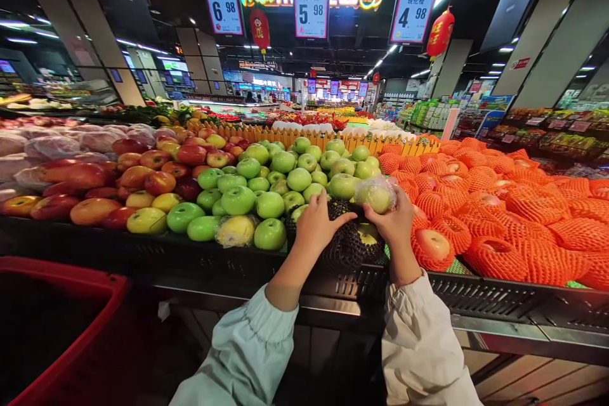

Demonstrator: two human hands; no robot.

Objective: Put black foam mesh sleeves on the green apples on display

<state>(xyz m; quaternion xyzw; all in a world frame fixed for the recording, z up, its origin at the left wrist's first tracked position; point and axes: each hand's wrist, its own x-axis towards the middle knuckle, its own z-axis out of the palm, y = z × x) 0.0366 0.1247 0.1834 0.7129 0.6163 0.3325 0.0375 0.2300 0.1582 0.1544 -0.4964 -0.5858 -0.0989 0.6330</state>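
Observation:
My right hand (398, 214) is closed around a pale yellow-green apple (375, 195) in clear plastic wrap, held at the right end of the green apples (238, 200). My left hand (314, 221) is open, its thumb stretched to the right and its fingers pointing up, with nothing visible in it. Just below and between both hands sit fruits in black foam netting (343, 247), partly covered by my left hand and wrist. Another plastic-wrapped yellow fruit (236, 231) lies at the front of the green pile, to the left of my left hand.
Fruits in orange foam nets (497, 257) fill the right side. Red and yellow apples (159, 183) are heaped on the left. A black slotted tray edge (457, 292) runs along the front. At lower left stands a red basket or cart (90, 342). Price screens (311, 3) hang overhead.

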